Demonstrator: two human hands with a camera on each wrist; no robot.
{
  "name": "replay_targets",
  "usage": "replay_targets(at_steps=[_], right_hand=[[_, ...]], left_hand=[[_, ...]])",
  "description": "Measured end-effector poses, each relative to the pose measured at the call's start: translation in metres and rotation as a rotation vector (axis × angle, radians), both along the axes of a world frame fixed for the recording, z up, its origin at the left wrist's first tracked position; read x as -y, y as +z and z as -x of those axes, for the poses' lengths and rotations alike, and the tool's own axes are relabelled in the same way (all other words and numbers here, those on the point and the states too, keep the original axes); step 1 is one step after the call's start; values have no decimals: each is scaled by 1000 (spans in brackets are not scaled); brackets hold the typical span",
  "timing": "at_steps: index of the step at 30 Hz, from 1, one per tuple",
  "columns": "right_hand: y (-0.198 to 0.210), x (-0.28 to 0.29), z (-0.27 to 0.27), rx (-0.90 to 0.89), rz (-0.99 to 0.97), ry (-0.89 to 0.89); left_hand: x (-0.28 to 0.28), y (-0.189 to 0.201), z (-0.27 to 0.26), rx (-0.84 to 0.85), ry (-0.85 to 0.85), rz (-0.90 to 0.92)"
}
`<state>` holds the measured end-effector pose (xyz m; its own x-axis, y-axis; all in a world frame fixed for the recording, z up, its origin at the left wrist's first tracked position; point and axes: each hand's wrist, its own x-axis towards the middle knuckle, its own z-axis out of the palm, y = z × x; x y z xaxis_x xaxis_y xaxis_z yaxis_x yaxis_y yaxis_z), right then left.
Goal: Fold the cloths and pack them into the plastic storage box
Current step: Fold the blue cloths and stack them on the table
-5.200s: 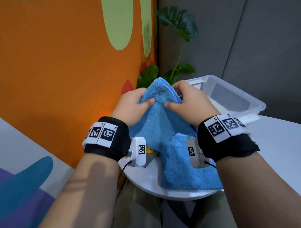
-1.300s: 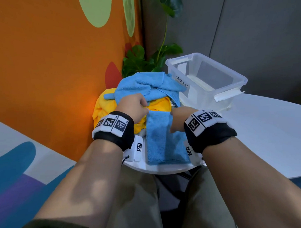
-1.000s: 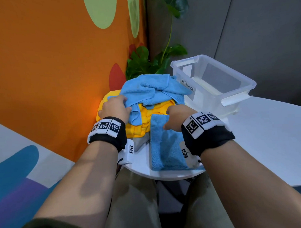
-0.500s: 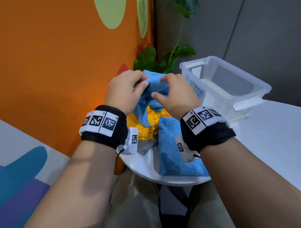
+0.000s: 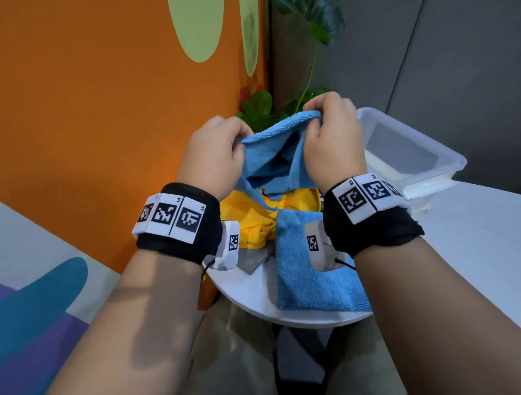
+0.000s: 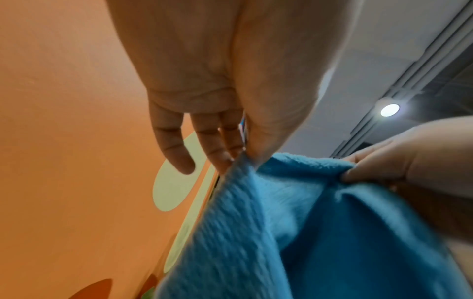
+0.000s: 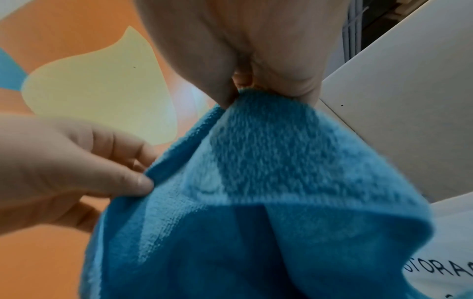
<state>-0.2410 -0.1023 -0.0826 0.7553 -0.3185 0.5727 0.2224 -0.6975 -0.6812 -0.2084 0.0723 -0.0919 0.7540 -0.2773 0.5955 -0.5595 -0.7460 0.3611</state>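
The white bench (image 5: 476,249) carries the clear plastic storage box (image 5: 411,150) at its far side. Nearer lie a folded blue cloth (image 5: 309,272) and a rumpled yellow cloth (image 5: 254,221). Above these hangs a second blue cloth (image 5: 275,158) (held up off the pile), its top edge pinched in the grip of the left hand (image 5: 213,157) and the right hand (image 5: 334,141).

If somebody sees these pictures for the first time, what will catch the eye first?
Probably the blue cloth in the centre, lifted above the table by both hands: the left hand and right hand each pinch its top edge. Below it lie a yellow cloth and a folded blue cloth, with the clear box at the right.
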Motion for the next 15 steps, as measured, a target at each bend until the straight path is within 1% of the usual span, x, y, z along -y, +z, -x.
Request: replay_targets(at_steps=[3,5,7,10,11,15], right_hand=[[1,1,3,51,-26,5],[0,4,5,47,-6,3],[-4,5,7,27,79,-2],[-12,6,8,-33,263,-23],[-13,7,8,-43,274,-32],[-10,16,7,-31,199,-52]], left_hand=[[-4,-6,-3,-62,105,-52],[-8,-7,-3,-99,158,-53],[-11,-7,-1,-125,182,1],[-13,-5,2,-125,207,59],[-14,-4,2,-113,210,62],[-21,-3,-2,-125,229,60]])
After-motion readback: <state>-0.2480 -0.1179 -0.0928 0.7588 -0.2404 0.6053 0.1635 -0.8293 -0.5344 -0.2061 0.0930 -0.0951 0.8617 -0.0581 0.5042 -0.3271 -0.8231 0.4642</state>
